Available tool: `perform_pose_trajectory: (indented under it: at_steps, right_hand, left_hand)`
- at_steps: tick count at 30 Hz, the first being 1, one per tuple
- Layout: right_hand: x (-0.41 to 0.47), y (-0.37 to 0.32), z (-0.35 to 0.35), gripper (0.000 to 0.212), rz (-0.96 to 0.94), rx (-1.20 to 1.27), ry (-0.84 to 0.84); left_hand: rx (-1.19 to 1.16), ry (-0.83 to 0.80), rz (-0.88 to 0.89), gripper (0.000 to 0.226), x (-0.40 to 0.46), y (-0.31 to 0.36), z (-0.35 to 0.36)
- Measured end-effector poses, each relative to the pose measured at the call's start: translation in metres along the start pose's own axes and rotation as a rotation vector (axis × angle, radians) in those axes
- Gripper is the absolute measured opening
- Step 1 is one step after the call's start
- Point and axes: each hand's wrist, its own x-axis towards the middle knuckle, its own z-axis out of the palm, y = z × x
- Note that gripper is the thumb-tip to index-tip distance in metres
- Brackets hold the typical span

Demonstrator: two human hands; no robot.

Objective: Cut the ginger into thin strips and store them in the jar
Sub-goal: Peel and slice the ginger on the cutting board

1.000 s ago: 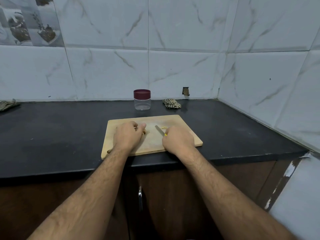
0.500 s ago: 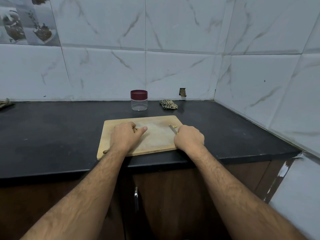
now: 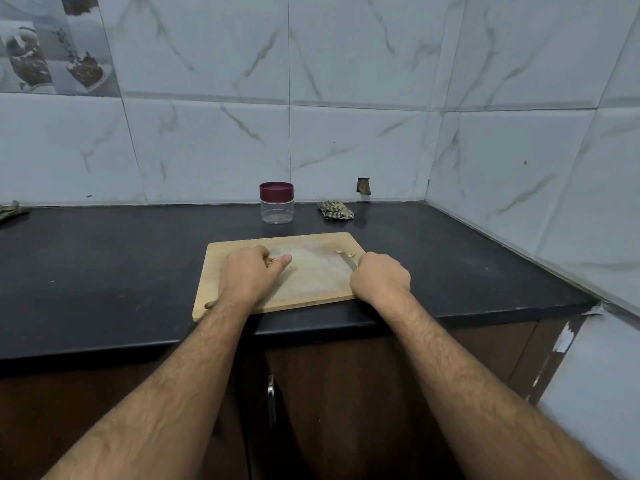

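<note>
A wooden cutting board (image 3: 311, 275) lies on the black counter near its front edge. My left hand (image 3: 247, 275) rests on the board's left part, fingers curled over a small piece of ginger (image 3: 268, 260), mostly hidden. My right hand (image 3: 379, 277) grips a knife (image 3: 348, 259) by its yellow handle at the board's right edge, blade pointing away. A few ginger scraps (image 3: 350, 253) lie by the blade tip. A clear jar (image 3: 276, 203) with a maroon lid on stands behind the board.
A crumpled checked cloth (image 3: 335, 210) lies right of the jar by the tiled wall. Another cloth (image 3: 12, 211) sits at the far left. The counter (image 3: 104, 271) ends in a corner on the right; a cabinet door with a metal handle (image 3: 270, 398) is below.
My right hand with the knife has moved right, from the middle of the board to its right edge. My left hand stays on the ginger.
</note>
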Motion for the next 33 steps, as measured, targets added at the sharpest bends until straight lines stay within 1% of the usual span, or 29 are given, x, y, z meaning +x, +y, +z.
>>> perform_pose_trajectory:
  at_steps: [3,7,12,13,15,17,21,25,27,29,31,33]
  right_hand:
    - [-0.002,-0.002,0.001,0.024,-0.007,0.028,-0.006]
    - [-0.003,-0.007,0.0,0.013,-0.006,0.043,-0.053]
    - [-0.008,-0.011,-0.006,0.026,-0.012,0.017,-0.125]
    - [-0.009,-0.011,-0.007,0.026,-0.019,0.013,-0.14]
    - [-0.01,-0.01,-0.01,0.017,-0.03,0.014,-0.156]
    - [-0.01,-0.011,-0.015,0.009,-0.036,0.034,-0.133]
    - [-0.009,-0.013,-0.013,0.009,-0.034,0.104,-0.066]
    - [-0.006,-0.019,-0.003,0.02,-0.062,0.152,-0.051]
    - [-0.004,-0.024,0.003,0.016,-0.112,0.19,-0.037]
    - [-0.001,-0.031,0.008,0.014,-0.166,0.246,-0.026]
    - [0.002,-0.039,0.012,0.016,-0.209,0.313,-0.041]
    - [0.005,-0.046,0.014,0.015,-0.231,0.397,-0.067]
  left_hand:
    - [-0.007,-0.003,-0.008,0.062,0.0,0.0,0.001]
    - [-0.014,-0.009,-0.01,0.06,0.0,0.001,-0.001]
    - [-0.022,-0.015,-0.01,0.059,-0.002,0.001,-0.003]
    - [-0.026,-0.015,-0.009,0.058,-0.003,0.001,-0.002]
    - [-0.025,-0.012,-0.007,0.058,-0.003,0.002,-0.002]
    - [-0.034,-0.018,-0.014,0.056,-0.002,0.001,-0.003]
    - [-0.079,-0.024,-0.034,0.049,-0.002,0.001,-0.003]
    - [-0.206,-0.008,-0.11,0.044,-0.002,-0.001,-0.005]
    - [-0.305,0.022,-0.167,0.035,0.0,-0.006,-0.007]
    - [-0.466,0.033,-0.242,0.026,0.001,-0.009,-0.012]
    - [-0.594,0.0,-0.29,0.027,0.001,-0.013,-0.016]
    - [-0.645,-0.044,-0.29,0.028,0.003,-0.017,-0.02]
